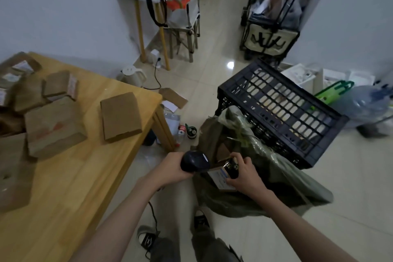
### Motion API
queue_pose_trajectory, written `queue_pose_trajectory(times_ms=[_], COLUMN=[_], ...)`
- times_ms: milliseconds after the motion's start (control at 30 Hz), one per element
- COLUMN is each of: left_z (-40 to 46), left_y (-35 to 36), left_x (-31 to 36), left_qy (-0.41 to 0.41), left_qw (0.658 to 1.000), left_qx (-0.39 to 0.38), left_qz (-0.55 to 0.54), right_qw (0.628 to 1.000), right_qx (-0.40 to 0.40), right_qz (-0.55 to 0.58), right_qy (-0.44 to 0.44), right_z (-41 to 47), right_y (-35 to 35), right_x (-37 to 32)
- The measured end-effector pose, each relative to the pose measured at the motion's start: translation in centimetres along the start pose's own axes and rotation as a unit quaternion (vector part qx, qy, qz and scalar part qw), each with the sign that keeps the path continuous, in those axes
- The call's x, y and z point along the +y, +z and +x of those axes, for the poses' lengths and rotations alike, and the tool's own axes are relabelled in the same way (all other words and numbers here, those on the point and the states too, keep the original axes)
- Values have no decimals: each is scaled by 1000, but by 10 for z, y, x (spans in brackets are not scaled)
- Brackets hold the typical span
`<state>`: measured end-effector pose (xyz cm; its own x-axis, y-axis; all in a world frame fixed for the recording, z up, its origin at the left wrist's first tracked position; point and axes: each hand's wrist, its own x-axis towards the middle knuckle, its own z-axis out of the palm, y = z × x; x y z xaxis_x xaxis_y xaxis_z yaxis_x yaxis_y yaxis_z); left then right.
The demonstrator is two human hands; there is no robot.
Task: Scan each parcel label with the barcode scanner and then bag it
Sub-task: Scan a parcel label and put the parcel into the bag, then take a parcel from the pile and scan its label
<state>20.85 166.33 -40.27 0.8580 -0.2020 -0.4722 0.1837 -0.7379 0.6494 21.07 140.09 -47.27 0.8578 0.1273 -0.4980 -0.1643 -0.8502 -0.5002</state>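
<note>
right hand [244, 174] grips parcel [221, 178] beside left-held scanner [194, 162].

Scanner and parcel held over the bag

The left hand [170, 169] grips the barcode scanner [194, 162]; the right hand [244, 173] holds a labelled parcel [220, 177] above the green bag [265, 168]. At ten o'clock, boxes [121, 116] lie on the desk [70, 176].

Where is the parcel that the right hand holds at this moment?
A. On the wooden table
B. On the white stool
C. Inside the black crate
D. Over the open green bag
D: the right hand grips the parcel over the mouth of the green bag, beside the scanner in the left hand, apart from the table and crate.
</note>
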Motion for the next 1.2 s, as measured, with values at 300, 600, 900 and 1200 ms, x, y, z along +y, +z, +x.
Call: queue_pose_trajectory(times_ms=[300,600,900,1200], left_z=[29,16,-46,-156], left_y=[8,-26,-134,-212], left_x=[20,32,16,-50], left_qy=[11,21,-12,-79], left_qw=[1000,1000,984,947], left_qx=[-7,10,176,303], left_qz=[8,-5,-5,-69], right_qw=[995,991,979,936], right_qx=[-51,-79,-46,-45], right_qz=[-82,-103,-108,-185], right_qy=[37,-35,-165,-297], right_z=[16,21,32,12], right_y=[-11,-56,-108,-79], right_x=[18,-45,-213,-369])
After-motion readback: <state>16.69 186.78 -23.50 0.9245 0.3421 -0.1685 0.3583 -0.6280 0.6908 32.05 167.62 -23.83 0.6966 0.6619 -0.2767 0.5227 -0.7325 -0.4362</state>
